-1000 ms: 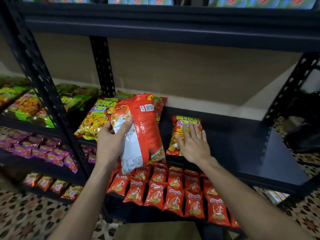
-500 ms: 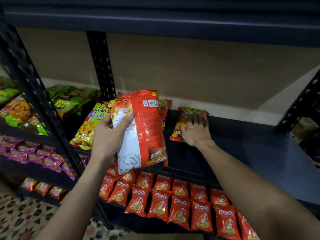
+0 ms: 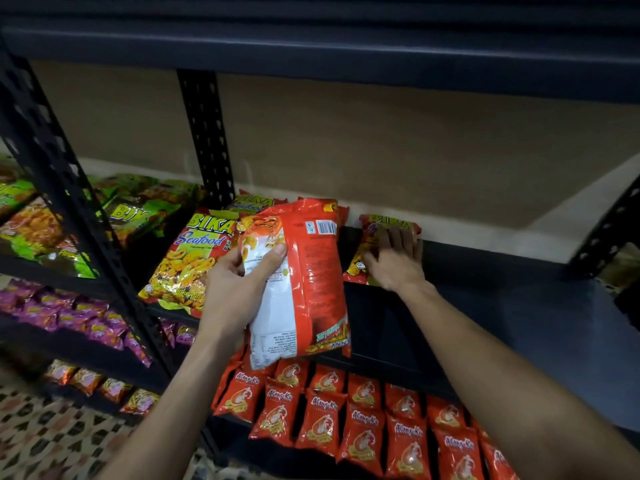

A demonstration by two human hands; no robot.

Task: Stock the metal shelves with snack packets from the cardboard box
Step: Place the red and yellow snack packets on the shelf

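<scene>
My left hand grips a large red snack packet back side up, thumb across its white label, held above the front edge of the black metal shelf. My right hand lies flat with straight fingers on a yellow-and-red Bika packet at the back of that shelf, near the wall. Another Bika Seafood packet lies at the shelf's left end, with more behind it. The cardboard box is out of view.
Small red packets fill the shelf below. Green packets and purple packets sit on the left-hand rack. A perforated upright stands behind the Bika packets. The shelf's right half is bare. Patterned floor lies lower left.
My right hand has pushed the Bika packet from the shelf's front toward the back wall. My left hand keeps hold of the red packet, raised slightly.
</scene>
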